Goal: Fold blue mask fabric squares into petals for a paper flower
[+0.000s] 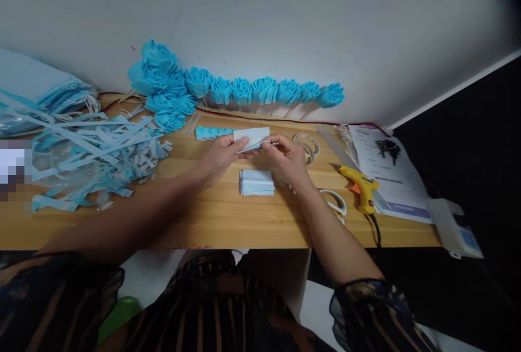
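Note:
Between my two hands is a small white and pale-blue fabric piece (253, 134), which looks folded along its lower edge. My left hand (226, 152) pinches its left side, thumb on top. At its right lower edge, the thumb and fingers of my right hand (287, 152) close on it. Just below lies a neat stack of pale-blue fabric pieces (256, 182) on the wooden table. A blue pleated strip (212, 133) rests behind my left hand, partly hidden by it.
Blue fabric flowers (242, 91) line the wall, with more bunched at left. Cut strips (122, 140) heap on the left beside stacked sheets (44, 88). To the right are tape rolls (307, 148), white-handled scissors (336, 200), a yellow glue gun (360, 186), and papers (386, 173) with keys (388, 149).

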Demonstrator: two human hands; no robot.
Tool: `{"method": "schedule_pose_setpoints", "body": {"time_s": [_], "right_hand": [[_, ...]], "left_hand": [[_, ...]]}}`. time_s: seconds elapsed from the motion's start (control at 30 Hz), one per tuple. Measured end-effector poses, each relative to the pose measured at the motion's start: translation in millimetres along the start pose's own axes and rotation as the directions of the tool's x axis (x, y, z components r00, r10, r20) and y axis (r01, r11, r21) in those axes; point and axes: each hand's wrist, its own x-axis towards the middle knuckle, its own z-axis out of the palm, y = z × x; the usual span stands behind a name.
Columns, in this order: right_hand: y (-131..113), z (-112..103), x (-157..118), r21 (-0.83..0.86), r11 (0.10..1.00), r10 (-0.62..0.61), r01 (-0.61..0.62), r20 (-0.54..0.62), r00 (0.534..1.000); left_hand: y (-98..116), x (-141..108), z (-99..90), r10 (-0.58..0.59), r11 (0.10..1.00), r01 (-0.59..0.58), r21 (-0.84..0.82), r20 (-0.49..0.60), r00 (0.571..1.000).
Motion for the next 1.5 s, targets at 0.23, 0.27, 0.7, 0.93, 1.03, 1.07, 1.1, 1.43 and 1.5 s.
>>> {"method": "schedule_pose_setpoints", "body": {"time_s": [0.23,0.27,0.7,0.93,1.03,1.07,1.1,1.43,1.5], "right_hand": [[-3,3,1,0.03,0.994,0.103,-0.102,-0.071,0.992],[-2,3,1,0.027,0.994,0.103,-0.101,-0.075,0.992],[1,4,1,0.079,0.991,0.114,-0.109,-0.05,0.992],[7,3,3,0.189,0.959,0.205,-0.213,0.061,0.977],[8,2,4,0.222,0.94,0.232,-0.258,0.136,0.963],[8,2,4,0.219,0.938,0.24,-0.27,0.152,0.959],[7,1,4,0.21,0.937,0.247,-0.278,0.161,0.956],[6,5,0,0.148,0.965,0.205,-0.217,0.091,0.974],[7,5,-1,0.136,0.972,0.182,-0.192,0.084,0.98]], "left_hand": [[-2,2,0.6,-0.01,1.0,0.01,-0.009,0.013,1.0],[-2,2,0.6,-0.006,1.0,0.007,-0.006,0.014,1.0],[-1,1,-0.6,0.076,0.988,-0.067,0.142,-0.057,0.996],[-1,4,-2.6,0.163,0.952,-0.138,0.274,-0.073,0.984],[-2,3,-2.2,0.19,0.92,-0.162,0.358,-0.044,0.981],[-2,2,-1.9,0.192,0.909,-0.163,0.384,-0.039,0.981],[-2,1,-1.7,0.193,0.899,-0.161,0.408,-0.038,0.98],[1,1,1.4,0.121,0.991,-0.117,0.06,-0.068,0.99],[-3,0,2.1,0.045,0.999,-0.045,-0.005,-0.004,0.999]]}}
